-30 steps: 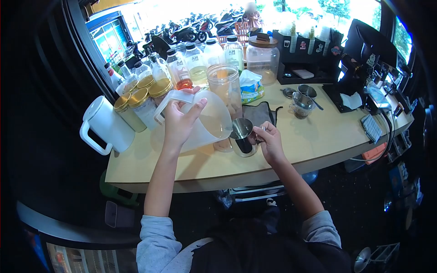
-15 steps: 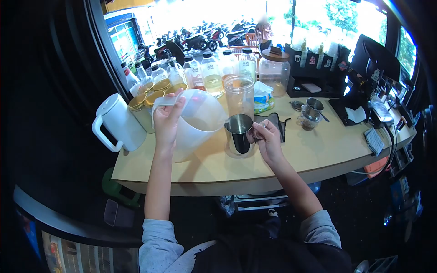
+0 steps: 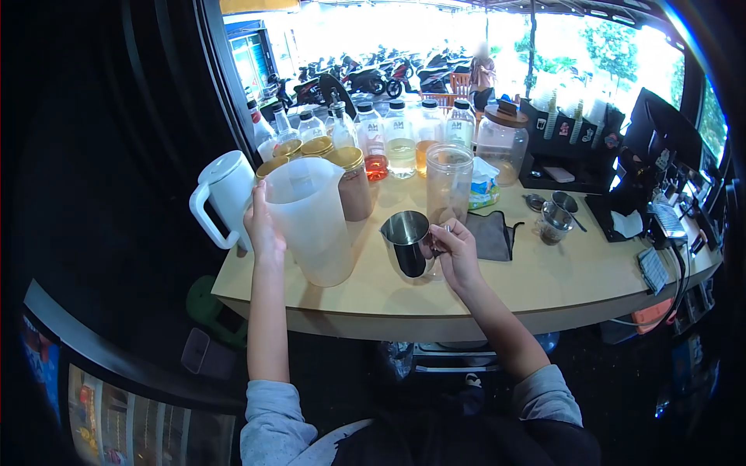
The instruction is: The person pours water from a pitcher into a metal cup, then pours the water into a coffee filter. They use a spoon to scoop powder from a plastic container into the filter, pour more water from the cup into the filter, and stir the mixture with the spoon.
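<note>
My left hand point(image 3: 266, 225) is closed on the left side of a tall, translucent white plastic pitcher point(image 3: 315, 233), where its handle is largely hidden by the fingers. The pitcher stands nearly upright, its base close to the tabletop. To its right, my right hand point(image 3: 457, 250) grips the handle of a shiny steel milk jug point(image 3: 409, 241), held with its spout facing left. A tall clear plastic jar point(image 3: 449, 175) rises just behind the jug, its lower part overlapped by the jug and hand.
A white lidded jug point(image 3: 227, 194) stands left on the wooden counter point(image 3: 373, 299). Gold-lidded jars point(image 3: 356, 186) and black-capped bottles point(image 3: 401, 147) line the back. Right of my hand lie a dark cloth point(image 3: 491, 237), tissues point(image 3: 483, 186) and a cup with a spoon point(image 3: 555, 225).
The plastic pitcher has swung from tilted over the steel jug to nearly upright, moving left and down with my left hand. The steel jug stays in my right hand. The view has shifted.
</note>
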Tool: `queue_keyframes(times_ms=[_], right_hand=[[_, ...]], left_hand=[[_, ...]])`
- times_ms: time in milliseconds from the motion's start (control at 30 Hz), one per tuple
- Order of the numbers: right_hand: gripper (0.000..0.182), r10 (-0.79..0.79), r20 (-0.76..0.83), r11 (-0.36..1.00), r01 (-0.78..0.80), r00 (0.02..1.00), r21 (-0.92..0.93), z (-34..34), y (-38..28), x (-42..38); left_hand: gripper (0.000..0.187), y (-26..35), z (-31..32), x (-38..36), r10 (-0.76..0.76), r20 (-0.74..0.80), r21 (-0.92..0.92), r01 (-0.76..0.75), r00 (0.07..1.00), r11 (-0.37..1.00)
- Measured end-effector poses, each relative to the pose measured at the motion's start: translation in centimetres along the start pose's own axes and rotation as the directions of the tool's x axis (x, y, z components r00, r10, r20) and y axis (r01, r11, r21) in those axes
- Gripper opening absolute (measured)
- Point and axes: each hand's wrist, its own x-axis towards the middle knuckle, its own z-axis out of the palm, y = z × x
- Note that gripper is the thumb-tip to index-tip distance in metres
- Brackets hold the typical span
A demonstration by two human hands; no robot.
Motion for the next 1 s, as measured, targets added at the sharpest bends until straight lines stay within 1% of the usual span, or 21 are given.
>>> queue_keyframes(times_ms=[100, 200, 333, 400, 433, 467, 500, 533, 567, 600, 633, 700, 733, 800, 833, 867, 933, 1000], right_hand=[[0.023, 0.007, 0.015, 1.0, -0.007, 1.0, 0.007, 0.6, 0.3, 0.2], [0.023, 0.026, 0.005, 0.999, -0.026, 1.0, 0.027, 1.3, 0.4, 0.0], [0.023, 0.027, -0.015, 1.0, -0.027, 1.0, 0.015, 1.8, 0.1, -0.5], [0.024, 0.014, -0.034, 1.0, -0.014, 0.999, -0.001, 1.4, 0.0, -0.7], [0.023, 0.021, -0.017, 0.999, -0.02, 1.0, 0.033, 0.7, 0.1, -0.9], [0.023, 0.025, -0.001, 0.997, -0.025, 1.0, 0.068, 0.2, 0.0, -1.1], [0.023, 0.016, -0.013, 0.998, -0.015, 1.0, 0.068, -0.2, -0.1, -1.3], [0.023, 0.03, -0.029, 0.997, -0.027, 0.999, 0.075, -0.6, -0.3, -1.5], [0.023, 0.043, -0.047, 0.996, -0.039, 0.998, 0.082, -1.0, -0.6, -1.8], [0.023, 0.034, -0.064, 0.996, -0.029, 0.997, 0.08, -1.4, -0.9, -2.1], [0.022, 0.047, -0.064, 0.996, -0.042, 0.997, 0.081, -1.8, -1.3, -2.4], [0.022, 0.052, -0.08, 0.996, -0.045, 0.995, 0.078, -3.1, -2.0, -2.8], [0.022, 0.043, -0.08, 0.997, -0.038, 0.996, 0.069, -4.2, -2.2, -3.0], [0.021, 0.024, -0.096, 0.998, -0.019, 0.995, 0.052, -5.9, -3.3, -3.5], [0.021, 0.027, -0.119, 0.999, -0.022, 0.992, 0.047, -6.6, -4.2, -3.9], [0.021, 0.03, -0.144, 0.999, -0.024, 0.989, 0.042, -7.5, -5.0, -4.3], [0.019, 0.01, -0.156, 1.0, -0.008, 0.988, 0.015, -9.6, -6.9, -5.4], [0.016, -0.008, -0.225, 0.996, -0.013, 0.974, -0.09, -11.1, -9.3, -6.7]], left_hand=[[0.051, -0.2, -0.3, -0.3, 0.013, -0.013, -0.026, -0.013, 1.0, 1.0], [0.056, -0.1, 0.0, -0.6, 0.043, -0.022, 0.001, -0.043, 0.999, 0.999], [0.059, -1.0, -0.6, -1.0, 0.037, -0.026, -0.004, -0.037, 0.999, 0.999], [0.061, -2.7, -1.7, -1.8, 0.139, 0.013, -0.026, -0.139, 0.99, 0.99], [0.061, -3.5, -1.9, -3.0, 0.135, 0.021, -0.028, -0.134, 0.991, 0.991], [0.061, -3.8, -0.9, -5.3, 0.283, -0.003, 0.152, -0.279, 0.959, 0.948], [0.061, -4.2, 0.1, -7.5, 0.426, 0.003, 0.327, -0.403, 0.905, 0.855], [0.061, -4.6, 1.0, -9.3, 0.417, 0.014, 0.32, -0.399, 0.909, 0.859], [0.059, -5.0, 1.8, -11.1, 0.585, 0.089, 0.456, -0.555, 0.806, 0.696], [0.056, -5.7, 2.4, -12.4, 0.715, 0.189, 0.559, -0.672, 0.673, 0.485], [0.056, -6.5, 2.7, -13.3, 0.706, 0.197, 0.549, -0.673, 0.681, 0.496], [0.053, -8.3, 3.6, -14.6, 0.663, 0.466, 0.443, -0.803, 0.585, 0.398], [0.053, -9.1, 4.3, -14.9, 0.657, 0.47, 0.432, -0.803, 0.59, 0.411], [0.045, -10.6, 6.2, -15.5, 0.514, 0.64, 0.328, -0.809, 0.57, 0.488], [0.04, -11.3, 7.4, -15.9, 0.488, 0.659, 0.305, -0.796, 0.572, 0.522], [0.04, -11.8, 8.7, -16.4, 0.483, 0.664, 0.291, -0.792, 0.571, 0.537], [0.038, -12.9, 11.2, -17.5, 0.389, 0.716, 0.255, -0.735, 0.58, 0.628], [0.036, -14.6, 14.1, -18.5, 0.387, 0.727, 0.198, -0.714, 0.567, 0.672]])
